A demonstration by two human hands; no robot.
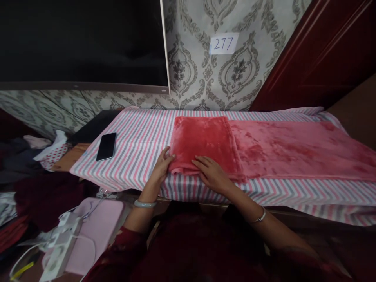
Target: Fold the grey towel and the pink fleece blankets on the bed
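Note:
A plush red blanket [202,143] lies partly folded on a striped cloth, its left portion stacked into a thick square. From that square a single paler stretch of the same blanket [293,147] runs to the right. My right hand [213,172] rests flat on the near part of the square with its fingers extended. At the square's near left edge, my left hand [161,166] touches the side of the folds, thumb and fingers apart. Just beside it, a rolled fold shows along the near edge.
The striped cloth [138,145] covers a long low surface against a patterned wall. A phone [106,146] lies on its left part. Above hangs a large dark TV [82,43]. A power strip [60,243] and pink stool-like panel [100,223] are at lower left.

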